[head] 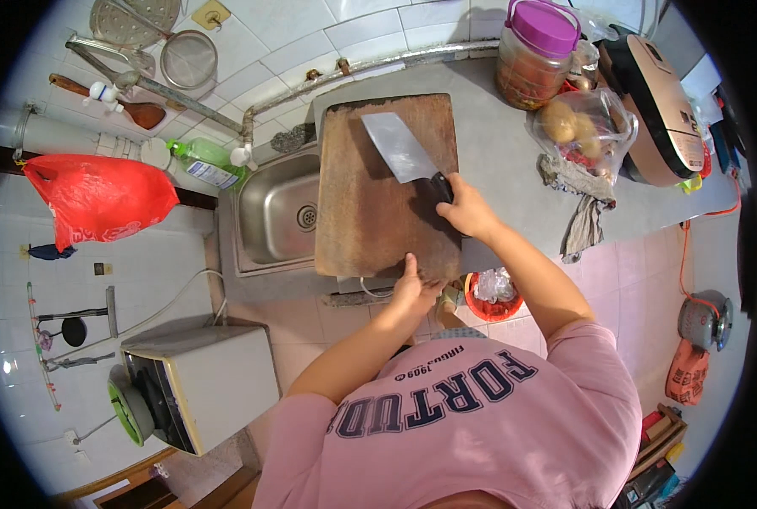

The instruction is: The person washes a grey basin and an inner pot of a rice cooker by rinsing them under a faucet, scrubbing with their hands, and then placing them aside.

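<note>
My right hand (pixel 470 207) grips the black handle of a cleaver (pixel 400 149), whose broad steel blade points up and to the left above a wooden cutting board (pixel 359 216). Whether the blade touches the board cannot be told. At the board's near edge is my left hand (pixel 413 289), its thumb on the top face and its fingers around the edge, partly hidden below. The thick, worn board lies over the grey counter and covers the right side of the steel sink (pixel 276 223).
Right on the counter (pixel 493 146) are a purple-lidded jar (pixel 534 63), a plastic bag of potatoes (pixel 569 127), a grey rag (pixel 582 216) and a rice cooker (pixel 658 108). Left stands a green bottle (pixel 210 162). A red bin (pixel 493 305) sits on the floor below the counter.
</note>
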The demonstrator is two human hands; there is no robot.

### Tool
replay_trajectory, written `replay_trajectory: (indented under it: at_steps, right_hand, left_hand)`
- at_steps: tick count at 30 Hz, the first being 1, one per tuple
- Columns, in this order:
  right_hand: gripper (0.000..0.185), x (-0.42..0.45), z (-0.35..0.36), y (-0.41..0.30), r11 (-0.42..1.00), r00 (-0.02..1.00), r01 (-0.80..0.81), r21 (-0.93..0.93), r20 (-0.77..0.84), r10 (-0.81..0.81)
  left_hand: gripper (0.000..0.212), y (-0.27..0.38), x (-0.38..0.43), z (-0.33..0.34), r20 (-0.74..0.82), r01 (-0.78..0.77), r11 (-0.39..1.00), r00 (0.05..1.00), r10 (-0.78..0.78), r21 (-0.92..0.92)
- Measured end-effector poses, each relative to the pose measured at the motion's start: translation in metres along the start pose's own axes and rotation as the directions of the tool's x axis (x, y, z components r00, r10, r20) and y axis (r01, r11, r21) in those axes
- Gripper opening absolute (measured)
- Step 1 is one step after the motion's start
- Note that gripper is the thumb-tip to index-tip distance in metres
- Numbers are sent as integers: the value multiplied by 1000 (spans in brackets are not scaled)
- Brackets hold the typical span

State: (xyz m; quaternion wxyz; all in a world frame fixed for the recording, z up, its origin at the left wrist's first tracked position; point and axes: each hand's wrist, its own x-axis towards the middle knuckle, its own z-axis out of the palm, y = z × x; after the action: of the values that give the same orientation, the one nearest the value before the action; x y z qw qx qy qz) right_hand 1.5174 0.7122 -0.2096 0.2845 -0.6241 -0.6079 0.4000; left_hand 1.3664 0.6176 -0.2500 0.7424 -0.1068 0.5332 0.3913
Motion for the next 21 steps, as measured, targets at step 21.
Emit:
replay_trajectory:
  at_steps: [21]
  right_hand:
    - [43, -10, 14, 0, 850, 988, 29, -525, -114, -104]
  left_hand:
    - [34, 57, -30, 4, 299, 186, 926, 909, -289, 329]
